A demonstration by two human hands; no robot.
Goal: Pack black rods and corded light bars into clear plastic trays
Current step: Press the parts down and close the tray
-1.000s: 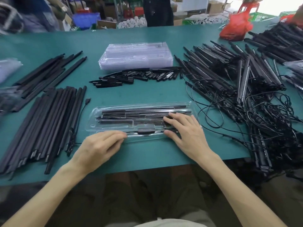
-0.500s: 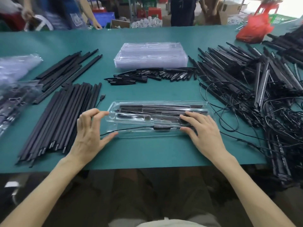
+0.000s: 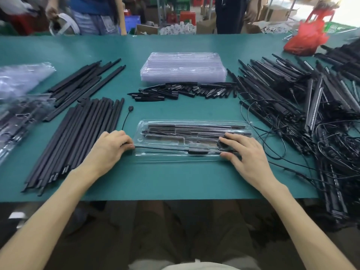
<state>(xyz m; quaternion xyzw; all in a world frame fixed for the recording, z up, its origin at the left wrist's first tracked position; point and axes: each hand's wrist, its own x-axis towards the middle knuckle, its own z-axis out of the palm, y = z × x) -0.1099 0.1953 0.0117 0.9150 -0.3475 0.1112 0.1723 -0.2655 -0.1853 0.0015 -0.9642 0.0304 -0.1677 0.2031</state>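
Left hand on one cord, right hand on one filled tray

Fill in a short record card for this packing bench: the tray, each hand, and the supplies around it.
Tray: clear tray, holding black parts
Left hand: pinches cord at tray's left end
Right hand: fingers spread on tray's right end
Left of tray: black rods
Right of tray: corded light bars
Behind: stack of trays
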